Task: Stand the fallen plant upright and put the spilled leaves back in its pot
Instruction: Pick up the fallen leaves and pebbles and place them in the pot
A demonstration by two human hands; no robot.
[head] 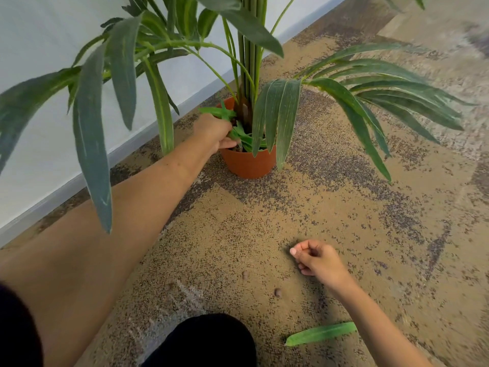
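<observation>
The plant (pixel 247 49) stands upright in its terracotta pot (pixel 248 164) on the carpet near the wall. My left hand (pixel 214 131) reaches over the pot's rim and grips a bunch of loose green leaves (pixel 219 112), with more leaves lying inside the pot (pixel 247 140). My right hand (pixel 316 258) hovers low over the carpet with fingers pinched together; whether it holds something small I cannot tell. One loose green leaf (pixel 321 333) lies on the carpet beside my right forearm.
A white wall with a grey baseboard (pixel 79 181) runs along the left. Long fronds (pixel 370 102) hang out around the pot. Two small brown pebbles (pixel 277 292) lie on the patterned carpet. My dark-clad knee (pixel 206 340) is at the bottom.
</observation>
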